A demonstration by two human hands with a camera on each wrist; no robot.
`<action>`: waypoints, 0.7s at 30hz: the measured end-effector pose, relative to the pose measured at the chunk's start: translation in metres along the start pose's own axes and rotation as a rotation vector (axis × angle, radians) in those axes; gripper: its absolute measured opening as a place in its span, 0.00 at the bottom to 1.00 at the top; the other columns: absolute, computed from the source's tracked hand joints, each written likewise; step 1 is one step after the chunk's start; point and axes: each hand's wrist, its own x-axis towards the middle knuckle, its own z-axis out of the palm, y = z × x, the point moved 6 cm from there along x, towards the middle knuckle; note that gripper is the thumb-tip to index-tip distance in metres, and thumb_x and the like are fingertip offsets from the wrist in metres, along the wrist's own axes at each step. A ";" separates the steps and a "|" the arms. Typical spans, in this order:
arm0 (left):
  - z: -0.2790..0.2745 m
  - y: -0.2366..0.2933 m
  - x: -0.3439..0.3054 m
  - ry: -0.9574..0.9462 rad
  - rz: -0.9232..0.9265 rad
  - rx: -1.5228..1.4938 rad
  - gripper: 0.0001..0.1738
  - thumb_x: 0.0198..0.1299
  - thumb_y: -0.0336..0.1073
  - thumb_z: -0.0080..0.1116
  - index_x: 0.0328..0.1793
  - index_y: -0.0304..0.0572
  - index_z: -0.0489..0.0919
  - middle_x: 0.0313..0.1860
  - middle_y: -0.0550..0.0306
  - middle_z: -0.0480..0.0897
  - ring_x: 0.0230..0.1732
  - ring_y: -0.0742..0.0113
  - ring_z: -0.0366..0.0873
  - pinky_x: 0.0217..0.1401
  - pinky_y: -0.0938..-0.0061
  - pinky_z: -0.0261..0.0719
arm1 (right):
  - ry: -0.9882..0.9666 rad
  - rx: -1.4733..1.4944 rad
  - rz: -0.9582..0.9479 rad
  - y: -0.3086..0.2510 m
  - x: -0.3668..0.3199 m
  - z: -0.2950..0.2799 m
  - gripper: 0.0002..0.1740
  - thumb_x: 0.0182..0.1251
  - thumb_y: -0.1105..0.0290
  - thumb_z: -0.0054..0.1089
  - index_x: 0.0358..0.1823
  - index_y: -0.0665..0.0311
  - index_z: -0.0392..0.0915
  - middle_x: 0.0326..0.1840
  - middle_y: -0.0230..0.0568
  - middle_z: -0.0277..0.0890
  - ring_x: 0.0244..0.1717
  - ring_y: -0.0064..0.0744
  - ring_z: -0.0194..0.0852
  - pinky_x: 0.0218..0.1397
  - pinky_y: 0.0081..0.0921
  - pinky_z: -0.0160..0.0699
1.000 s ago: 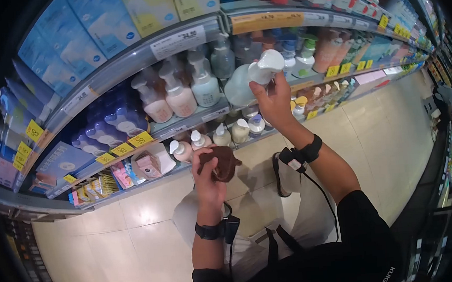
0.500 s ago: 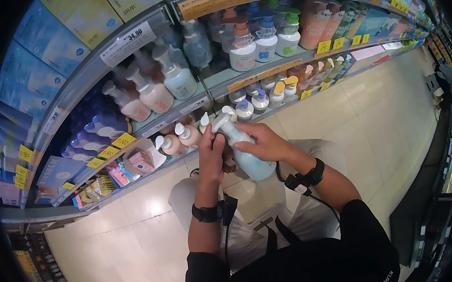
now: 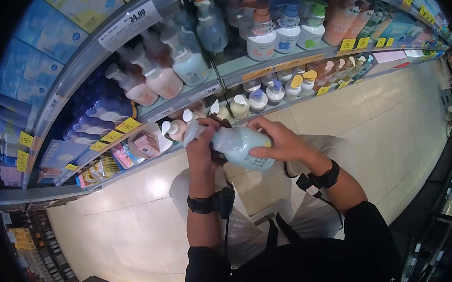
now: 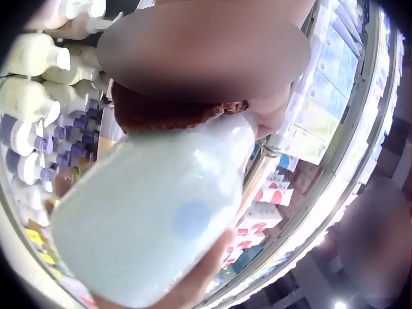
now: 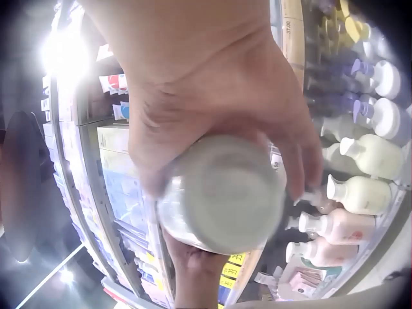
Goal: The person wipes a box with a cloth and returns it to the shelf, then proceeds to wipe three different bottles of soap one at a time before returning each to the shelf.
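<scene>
A pale blue pump bottle (image 3: 245, 148) lies tilted between both hands, its clear pump head pointing left. My left hand (image 3: 200, 152) grips it around the neck and also holds a dark brown item (image 4: 161, 116), pressed between palm and bottle; what the item is, I cannot tell. Around the bottle's lower body curls my right hand (image 3: 285, 146), thumb on the printed side. The right wrist view shows the round bottle base (image 5: 235, 193) under the right hand (image 5: 219, 96), with the left hand (image 5: 199, 261) beyond.
Shelves ahead carry pump bottles: pink ones (image 3: 163, 81), a light blue one (image 3: 189, 67) and white ones with coloured pumps (image 3: 287, 38). Lower down stand cream bottles (image 3: 239, 107) and a pink box (image 3: 145, 143). Price rails (image 3: 131, 24) edge the shelves. Tiled floor (image 3: 137, 220) lies below.
The right hand has brought the bottle down from shelf height to the left hand. Since half a second ago, the bottle has turned from steeply tilted to nearly level, pump leftward.
</scene>
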 end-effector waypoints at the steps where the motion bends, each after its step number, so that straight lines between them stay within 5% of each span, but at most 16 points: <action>1: -0.001 0.002 0.002 -0.021 0.027 -0.056 0.15 0.52 0.38 0.63 0.42 0.36 0.77 0.40 0.52 0.78 0.38 0.66 0.78 0.38 0.72 0.79 | -0.063 0.043 0.008 0.001 -0.001 0.005 0.43 0.51 0.57 0.72 0.64 0.64 0.60 0.49 0.44 0.72 0.52 0.31 0.71 0.56 0.29 0.70; 6: 0.018 0.023 -0.001 -0.066 0.272 -0.074 0.37 0.51 0.54 0.67 0.59 0.37 0.69 0.51 0.49 0.75 0.52 0.58 0.75 0.53 0.66 0.78 | -0.073 0.180 0.039 0.005 -0.001 0.018 0.44 0.49 0.59 0.72 0.66 0.67 0.60 0.56 0.40 0.69 0.57 0.29 0.67 0.61 0.28 0.65; 7: 0.018 0.016 0.000 -0.094 0.283 -0.030 0.47 0.55 0.68 0.55 0.70 0.46 0.58 0.62 0.48 0.70 0.60 0.51 0.71 0.62 0.59 0.72 | -0.057 0.195 0.014 0.001 -0.001 0.019 0.45 0.49 0.59 0.72 0.66 0.67 0.60 0.56 0.40 0.69 0.58 0.29 0.67 0.62 0.28 0.65; 11: 0.024 0.004 -0.003 -0.158 0.104 -0.204 0.48 0.54 0.73 0.50 0.68 0.43 0.60 0.60 0.50 0.72 0.58 0.52 0.73 0.57 0.60 0.75 | 0.065 0.124 -0.141 -0.015 0.000 0.022 0.44 0.48 0.59 0.73 0.65 0.67 0.62 0.54 0.44 0.72 0.54 0.32 0.71 0.58 0.29 0.68; 14: 0.021 -0.009 -0.016 -0.012 -0.084 -0.137 0.46 0.57 0.72 0.47 0.68 0.42 0.61 0.61 0.50 0.70 0.56 0.54 0.74 0.57 0.63 0.76 | 0.201 -0.041 -0.253 -0.029 0.000 0.021 0.44 0.46 0.60 0.74 0.64 0.68 0.63 0.53 0.49 0.73 0.52 0.38 0.75 0.57 0.31 0.71; 21: 0.023 -0.021 -0.025 -0.022 0.046 -0.037 0.53 0.49 0.66 0.64 0.70 0.39 0.55 0.59 0.52 0.70 0.58 0.60 0.73 0.58 0.65 0.75 | 0.638 -0.637 -0.502 -0.049 -0.007 0.019 0.49 0.40 0.61 0.76 0.65 0.71 0.61 0.54 0.56 0.68 0.51 0.50 0.72 0.56 0.39 0.71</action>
